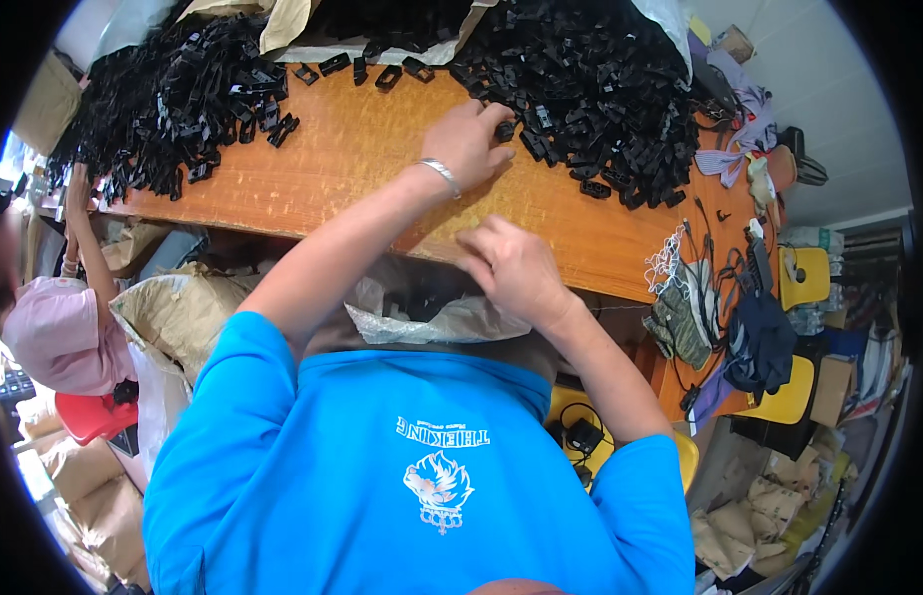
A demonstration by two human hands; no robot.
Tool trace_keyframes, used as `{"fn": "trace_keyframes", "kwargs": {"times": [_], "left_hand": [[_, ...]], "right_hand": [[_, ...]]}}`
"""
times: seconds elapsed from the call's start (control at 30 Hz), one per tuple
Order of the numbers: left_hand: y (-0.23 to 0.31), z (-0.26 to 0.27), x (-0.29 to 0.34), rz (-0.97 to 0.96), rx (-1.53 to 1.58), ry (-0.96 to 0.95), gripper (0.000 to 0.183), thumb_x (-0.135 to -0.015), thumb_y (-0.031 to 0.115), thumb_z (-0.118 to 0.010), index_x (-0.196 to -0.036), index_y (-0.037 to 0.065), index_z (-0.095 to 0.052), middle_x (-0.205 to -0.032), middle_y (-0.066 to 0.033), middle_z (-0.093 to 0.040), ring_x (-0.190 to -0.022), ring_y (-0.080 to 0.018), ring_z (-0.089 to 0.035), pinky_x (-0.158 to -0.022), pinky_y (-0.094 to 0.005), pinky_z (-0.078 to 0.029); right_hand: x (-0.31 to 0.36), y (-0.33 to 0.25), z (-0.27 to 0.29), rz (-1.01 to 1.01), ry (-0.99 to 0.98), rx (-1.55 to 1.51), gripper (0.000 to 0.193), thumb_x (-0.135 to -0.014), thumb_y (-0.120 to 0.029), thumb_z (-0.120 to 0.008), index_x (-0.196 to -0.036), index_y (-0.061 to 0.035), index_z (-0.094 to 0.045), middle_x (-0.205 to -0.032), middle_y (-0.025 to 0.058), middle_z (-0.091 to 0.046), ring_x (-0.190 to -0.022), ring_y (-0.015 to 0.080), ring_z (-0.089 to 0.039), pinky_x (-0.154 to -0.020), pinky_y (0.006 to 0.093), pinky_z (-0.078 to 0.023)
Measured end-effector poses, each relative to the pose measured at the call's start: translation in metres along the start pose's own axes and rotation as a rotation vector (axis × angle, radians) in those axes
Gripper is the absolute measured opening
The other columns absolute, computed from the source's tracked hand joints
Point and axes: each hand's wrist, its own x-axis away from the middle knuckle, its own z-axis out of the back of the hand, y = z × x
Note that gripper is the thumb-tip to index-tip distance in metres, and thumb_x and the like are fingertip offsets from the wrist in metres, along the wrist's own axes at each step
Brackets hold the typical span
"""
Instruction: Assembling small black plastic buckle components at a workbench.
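Note:
My left hand (463,145), with a silver bracelet on its wrist, reaches across the wooden table to the edge of the right-hand heap of black plastic buckle parts (605,94). Its fingers are bent around one small black plastic buckle part (504,131), while the thumb stays a little apart. Closer to me, my right hand (516,266) is over the table's front edge with its fingers curled together. Whatever those fingers hold, if anything, is hidden. Below it, a clear plastic bag (422,322) lies open at my lap with dark contents.
Another heap of black strip-like parts (174,104) covers the table's left end. Several loose buckle parts (387,77) lie before an open sack (452,50) at the back. Cables and gloves (682,322) lie at the right. A person in pink (70,332) works at left.

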Motion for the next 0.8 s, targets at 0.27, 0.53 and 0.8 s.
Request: {"fn": "trace_keyframes", "kwargs": {"times": [0.27, 0.53, 0.8], "left_hand": [[-0.005, -0.031, -0.018, 0.014, -0.026, 0.145, 0.038, -0.08, 0.026, -0.081, -0.112, 0.012, -0.066, -0.109, -0.0143, -0.061, -0.107, -0.0337, -0.059, -0.092, -0.0438, -0.052], [-0.022, -0.023, -0.008, -0.108, 0.139, 0.159, 0.031, -0.077, 0.017, -0.08, -0.102, 0.006, -0.064, -0.099, -0.0144, -0.061, -0.098, -0.0348, -0.06, -0.087, -0.0422, -0.051], [-0.026, -0.01, 0.009, -0.136, 0.356, 0.056, 0.025, -0.078, 0.003, -0.071, -0.102, 0.003, -0.065, -0.097, -0.0136, -0.062, -0.089, -0.0291, -0.067, -0.078, -0.0365, -0.054]], "right_hand": [[-0.042, 0.083, 0.026, -0.115, 0.336, 0.235, 0.02, -0.086, -0.008, -0.072, -0.105, -0.0023, -0.072, -0.096, 0.0151, -0.065, -0.084, 0.0362, -0.069, -0.075, 0.0436, -0.057], [-0.084, 0.079, 0.018, -0.114, 0.379, 0.191, 0.031, -0.083, -0.003, -0.073, -0.114, -0.0029, -0.07, -0.106, 0.0148, -0.061, -0.089, 0.0361, -0.07, -0.076, 0.0444, -0.059], [-0.076, 0.091, 0.016, 0.039, 0.137, 0.207, 0.025, -0.082, -0.009, -0.078, -0.101, -0.0018, -0.064, -0.103, 0.0181, -0.062, -0.087, 0.0397, -0.068, -0.073, 0.0456, -0.058]]}}
